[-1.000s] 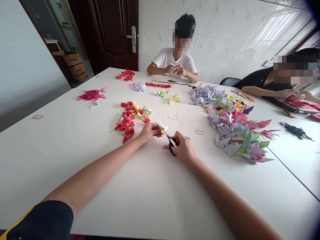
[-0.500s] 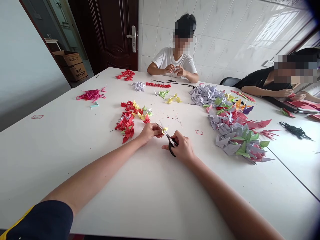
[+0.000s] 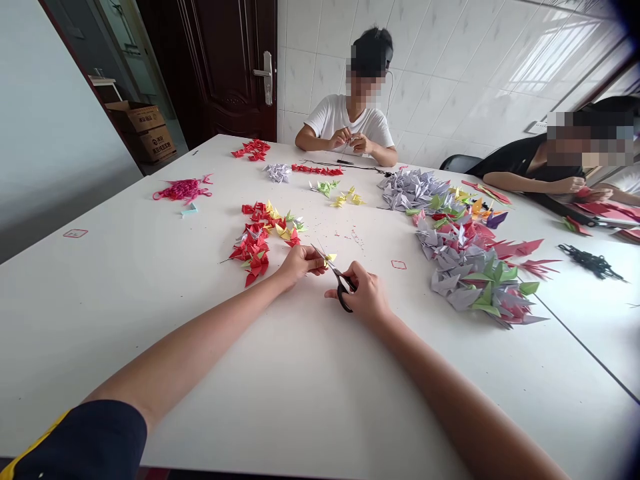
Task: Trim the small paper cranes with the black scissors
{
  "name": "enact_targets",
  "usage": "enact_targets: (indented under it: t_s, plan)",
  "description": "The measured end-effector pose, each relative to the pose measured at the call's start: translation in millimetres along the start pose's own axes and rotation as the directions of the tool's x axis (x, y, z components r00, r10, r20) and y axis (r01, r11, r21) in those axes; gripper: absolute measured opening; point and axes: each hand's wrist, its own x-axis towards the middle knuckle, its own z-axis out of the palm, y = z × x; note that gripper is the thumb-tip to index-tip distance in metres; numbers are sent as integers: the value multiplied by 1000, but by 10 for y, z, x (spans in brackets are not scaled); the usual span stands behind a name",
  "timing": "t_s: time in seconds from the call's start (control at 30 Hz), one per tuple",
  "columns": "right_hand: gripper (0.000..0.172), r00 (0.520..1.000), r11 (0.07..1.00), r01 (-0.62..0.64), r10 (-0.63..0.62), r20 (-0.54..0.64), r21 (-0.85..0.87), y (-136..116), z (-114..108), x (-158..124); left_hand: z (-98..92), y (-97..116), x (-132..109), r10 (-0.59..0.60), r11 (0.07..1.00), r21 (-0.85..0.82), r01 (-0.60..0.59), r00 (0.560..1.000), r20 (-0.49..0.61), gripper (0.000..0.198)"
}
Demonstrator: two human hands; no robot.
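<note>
Between the fingertips of my left hand [image 3: 303, 264] is a small yellow paper crane [image 3: 330, 259], pinched low over the table. My right hand [image 3: 367, 293] grips black-handled scissors [image 3: 342, 291], thumb and fingers in the loops. The scissor blades point up and left and lie at the yellow crane; whether they touch the paper, I cannot tell. Just beyond my left hand, a cluster of red folded cranes [image 3: 254, 241] lies on the white table [image 3: 300, 380], with yellow and green ones mixed in.
A large heap of grey, green and pink cranes [image 3: 460, 250] spreads to the right. Pink cord [image 3: 183, 189] lies at left, black cord [image 3: 593, 260] at far right. One person [image 3: 350, 120] sits opposite, another [image 3: 530, 163] at the right, both with hands busy.
My hands, the scissors and the yellow crane stay almost in place, with only a very slight shift. The person opposite has moved their fingers a little.
</note>
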Motion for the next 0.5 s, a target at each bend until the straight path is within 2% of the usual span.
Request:
enact_targets:
  t_s: [0.33, 0.5]
  plan:
    - [49, 1000, 1000, 15, -15, -2, 24, -26, -2, -17, 2, -4, 5, -1, 1000, -13, 1, 1000, -10, 38]
    - [48, 1000, 999, 28, -28, 13, -17, -25, -6, -4, 5, -7, -1, 22, 1000, -3, -22, 1000, 22, 38]
